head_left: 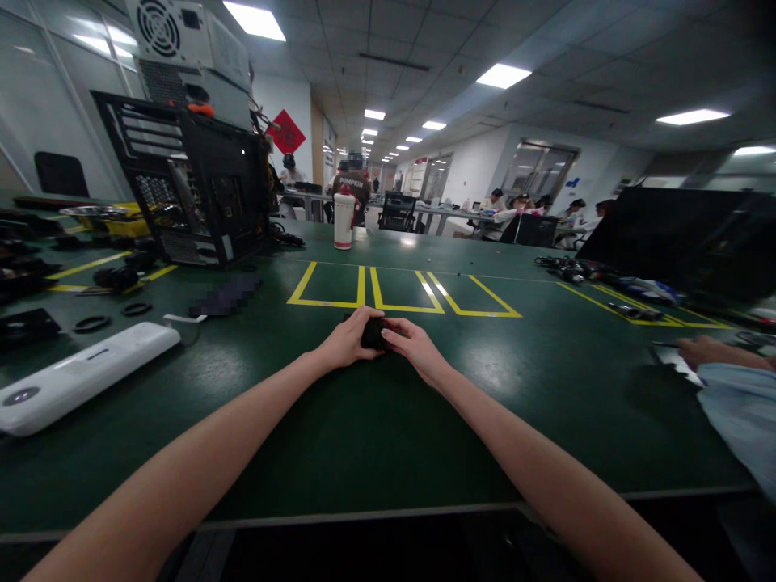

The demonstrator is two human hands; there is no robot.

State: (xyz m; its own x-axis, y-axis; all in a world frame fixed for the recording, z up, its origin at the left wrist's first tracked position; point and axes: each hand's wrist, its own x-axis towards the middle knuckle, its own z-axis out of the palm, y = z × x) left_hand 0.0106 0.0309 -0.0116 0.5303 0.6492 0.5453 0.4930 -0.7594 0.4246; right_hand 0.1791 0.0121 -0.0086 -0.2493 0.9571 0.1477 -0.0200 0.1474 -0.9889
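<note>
Head view, two hands [347, 341] [413, 343] gripping one black object [373, 334], three yellow outlines [409, 309] just beyond

Shirt [360, 192], dk., bkgd., approx. 12 o'clk: "PUMPKIN", lt. caps. Cup [343, 222], wht., approx. 12 o'clk: red print, illeg.

It looks to me like an electronics workshop in an office: black computer case [224, 194] at left on this green bench [364, 436], people [573, 215] seated far right.
</note>
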